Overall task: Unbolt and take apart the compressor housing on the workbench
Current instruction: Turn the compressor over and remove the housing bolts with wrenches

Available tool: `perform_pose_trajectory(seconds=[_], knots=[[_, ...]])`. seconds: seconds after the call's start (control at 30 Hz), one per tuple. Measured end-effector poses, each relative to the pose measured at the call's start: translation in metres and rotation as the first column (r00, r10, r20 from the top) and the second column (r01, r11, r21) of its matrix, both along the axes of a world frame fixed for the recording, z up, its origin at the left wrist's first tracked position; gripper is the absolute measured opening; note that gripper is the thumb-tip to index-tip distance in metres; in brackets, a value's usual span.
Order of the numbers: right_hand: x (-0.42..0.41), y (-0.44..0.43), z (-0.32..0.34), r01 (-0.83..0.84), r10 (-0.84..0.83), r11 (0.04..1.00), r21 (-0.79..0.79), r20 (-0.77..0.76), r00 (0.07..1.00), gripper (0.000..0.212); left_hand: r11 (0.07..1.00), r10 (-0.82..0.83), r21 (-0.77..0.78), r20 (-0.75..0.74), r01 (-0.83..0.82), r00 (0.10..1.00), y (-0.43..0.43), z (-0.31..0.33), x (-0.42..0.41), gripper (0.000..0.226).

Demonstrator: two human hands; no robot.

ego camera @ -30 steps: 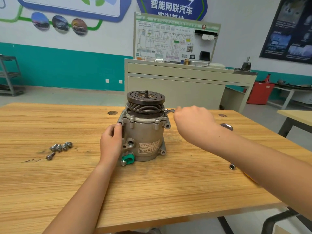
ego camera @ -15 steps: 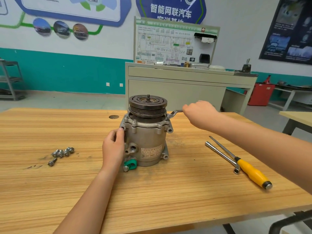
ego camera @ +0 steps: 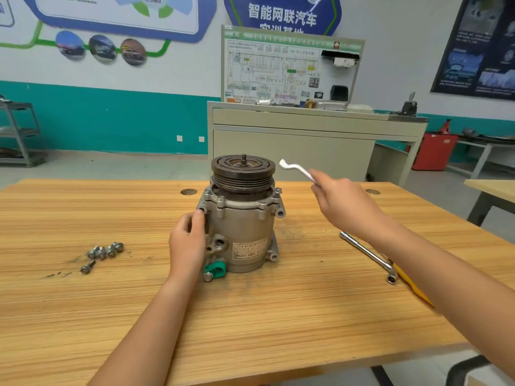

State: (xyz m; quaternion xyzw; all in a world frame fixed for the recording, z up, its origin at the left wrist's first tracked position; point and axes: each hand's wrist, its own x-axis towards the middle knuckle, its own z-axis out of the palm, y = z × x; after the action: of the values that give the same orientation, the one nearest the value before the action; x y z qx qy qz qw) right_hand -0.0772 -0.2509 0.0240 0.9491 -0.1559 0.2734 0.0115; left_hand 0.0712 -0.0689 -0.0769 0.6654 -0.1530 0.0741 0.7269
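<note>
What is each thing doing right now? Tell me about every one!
Compressor: standing upright on the workbench, flange bolts in place.
Left hand: grips the compressor's side.
Right hand: grips the wrench.
Wrench: in the air, off the compressor.
Loose bolts: lying on the workbench.
Socket wrench: lying on the workbench, untouched.

— What's unclear?
— The wrench (ego camera: 296, 169) in the right hand (ego camera: 344, 203) is blurred (head end worst).
— The yellow handle (ego camera: 410, 286)?
— Mostly behind that forearm. The compressor (ego camera: 239, 227) label print is too small.
</note>
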Motion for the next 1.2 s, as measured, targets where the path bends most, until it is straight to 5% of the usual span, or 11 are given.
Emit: perform_pose_trajectory(seconds=[0.13,0.3,0.77,1.0,1.2], knots=[[-0.017,0.031,0.008,0.084,-0.136,0.961,-0.264,-0.183,0.974,0.044,1.000,-0.008,-0.015,0.002,0.008,1.000,0.000,0.000,0.001,0.029],[-0.017,0.047,0.020,0.149,-0.261,0.901,-0.408,-0.235,0.936,0.052,1.000,-0.003,0.031,0.034,0.002,0.999,0.001,-0.001,0.002,0.028],[-0.008,0.078,0.006,0.200,-0.327,0.920,-0.338,-0.375,0.867,0.063,1.000,0.004,-0.008,-0.003,-0.004,1.000,-0.001,-0.005,0.005,0.034],[-0.006,0.082,0.039,-0.004,-0.322,0.823,-0.568,-0.473,0.820,0.028,1.000,-0.012,0.000,-0.001,0.012,1.000,-0.001,-0.005,0.005,0.031],[-0.011,0.049,0.033,-0.041,-0.274,0.761,-0.648,-0.378,0.884,0.025,1.000,-0.005,-0.017,0.021,0.006,1.000,-0.001,-0.006,0.007,0.033]])
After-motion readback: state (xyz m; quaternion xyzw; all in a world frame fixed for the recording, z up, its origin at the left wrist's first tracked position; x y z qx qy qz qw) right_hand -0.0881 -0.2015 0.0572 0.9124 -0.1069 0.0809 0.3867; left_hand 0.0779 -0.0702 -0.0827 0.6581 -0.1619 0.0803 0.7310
